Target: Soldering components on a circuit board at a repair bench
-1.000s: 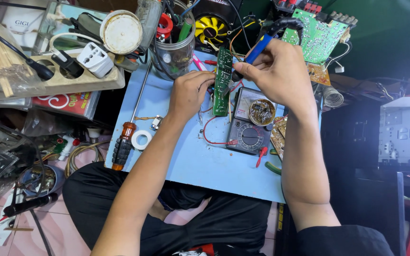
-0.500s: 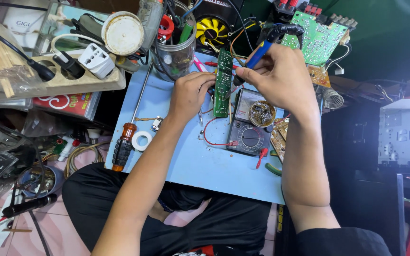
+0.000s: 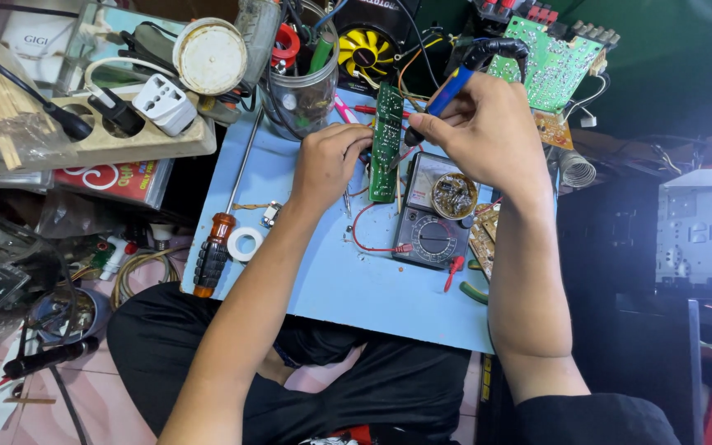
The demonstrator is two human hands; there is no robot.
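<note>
My left hand (image 3: 330, 163) steadies a narrow green circuit board (image 3: 386, 140) that stands on edge on the light blue work board (image 3: 323, 272). In my right hand (image 3: 488, 132) is a blue-handled soldering iron (image 3: 440, 97), its tip touching the circuit board's right side. Just below my right hand lies a dark analog multimeter (image 3: 432, 216) with a red lead wire, and a small round tin (image 3: 454, 196) rests on its face.
A long screwdriver (image 3: 217, 239) with an orange and black handle and a white tape roll (image 3: 245, 244) lie on the board's left. Behind are a clear jar of tools (image 3: 300, 78), a yellow fan (image 3: 366, 49), a large green board (image 3: 547, 58) and a power strip (image 3: 109, 132).
My right hand and the soldering iron have shifted slightly left, bringing the tip against the circuit board. My left hand keeps its hold on the board.
</note>
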